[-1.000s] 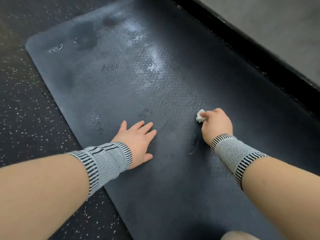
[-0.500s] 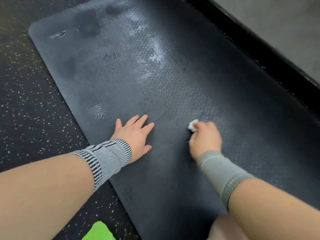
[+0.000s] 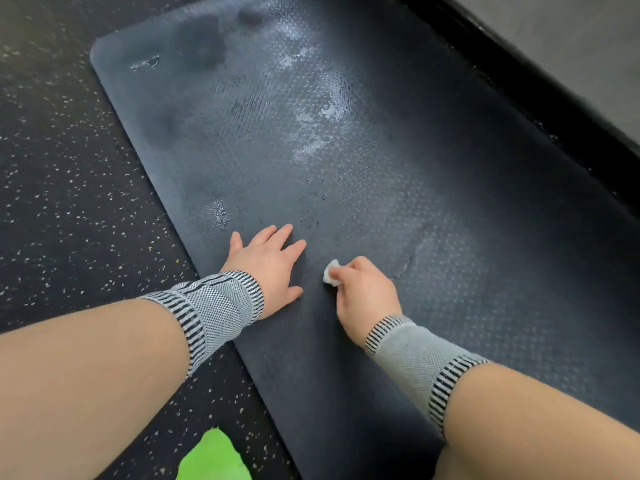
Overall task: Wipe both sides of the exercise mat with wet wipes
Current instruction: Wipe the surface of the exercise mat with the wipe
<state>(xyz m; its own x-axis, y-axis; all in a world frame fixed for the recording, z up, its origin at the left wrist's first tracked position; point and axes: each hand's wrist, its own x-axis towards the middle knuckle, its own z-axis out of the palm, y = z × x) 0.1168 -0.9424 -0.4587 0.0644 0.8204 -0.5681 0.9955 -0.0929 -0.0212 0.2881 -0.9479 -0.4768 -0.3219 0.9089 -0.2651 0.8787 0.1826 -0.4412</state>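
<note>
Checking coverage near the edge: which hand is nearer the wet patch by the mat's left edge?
Left. The left hand lies flat just below the wet patch; the right hand, gripping the wipe, is farther right.

Head-worn view, steeply downward and forward, close over the floor (image 3: 69, 188)

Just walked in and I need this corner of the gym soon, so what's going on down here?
A person is wiping a dark exercise mat laid on the speckled floor. The right hand grips a balled-up white wipe against the mat, while the left hand rests flat on it. Wet streaks show farther up this side.
</note>
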